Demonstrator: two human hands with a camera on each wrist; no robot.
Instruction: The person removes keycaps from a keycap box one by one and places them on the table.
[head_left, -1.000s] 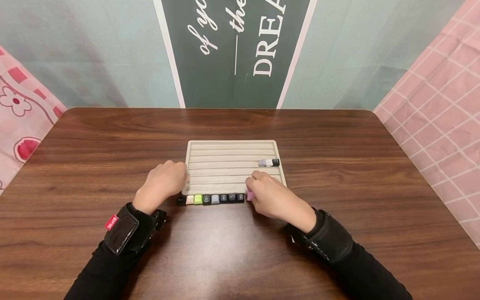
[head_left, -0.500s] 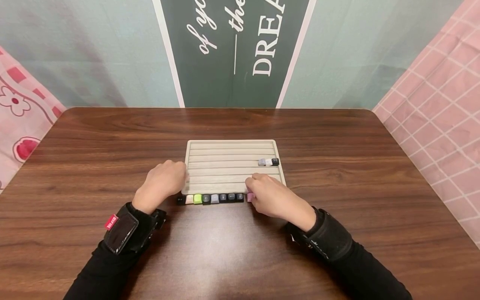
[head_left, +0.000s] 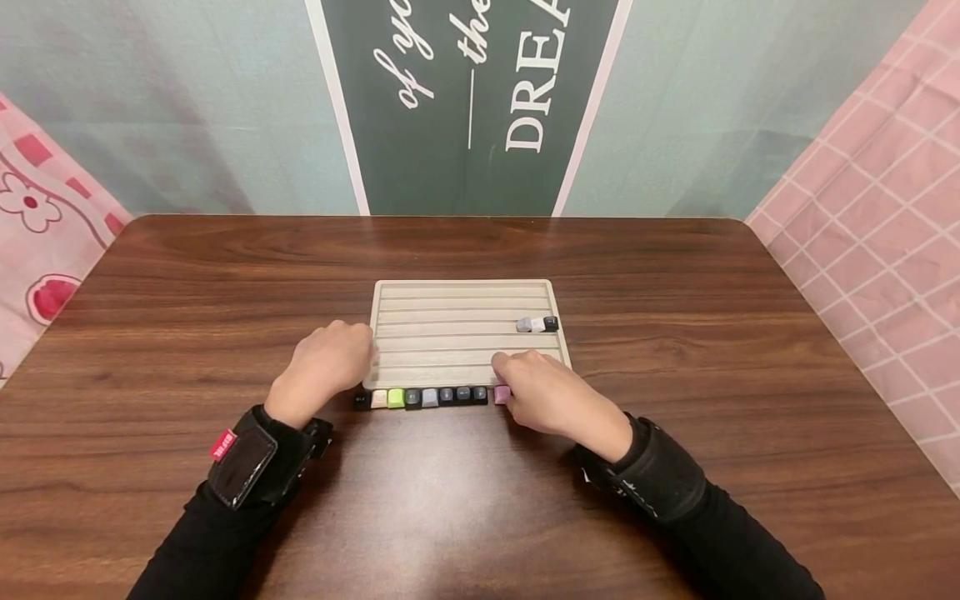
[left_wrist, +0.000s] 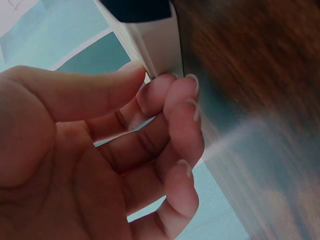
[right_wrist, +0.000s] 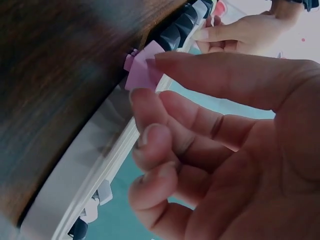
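Observation:
A cream ridged tray [head_left: 450, 333] lies on the table. My left hand [head_left: 330, 358] holds its left side near the front corner; thumb and index finger meet at the tray's wall [left_wrist: 162, 47] in the left wrist view. My right hand [head_left: 543, 387] is at the front right, over the tray's edge. Its thumb lies against a pink-purple keycap [right_wrist: 145, 67], with a curled fingertip at the keycap's lower end. This keycap stands just right of a row of keycaps along the tray's front, where a lime green keycap [head_left: 396, 398] stands out among darker ones.
On the tray's right side, a lavender-grey keycap [head_left: 523, 325], a white keycap [head_left: 537, 325] and a black keycap [head_left: 551, 324] sit together in one groove. The brown wooden table [head_left: 660, 317] extends around the tray, with a printed cloth backdrop [head_left: 262, 108] behind it.
The right hand's fingers have shifted slightly, so more of the pink-purple keycap shows. The left hand stays at the tray's side, and the row of keycaps looks the same.

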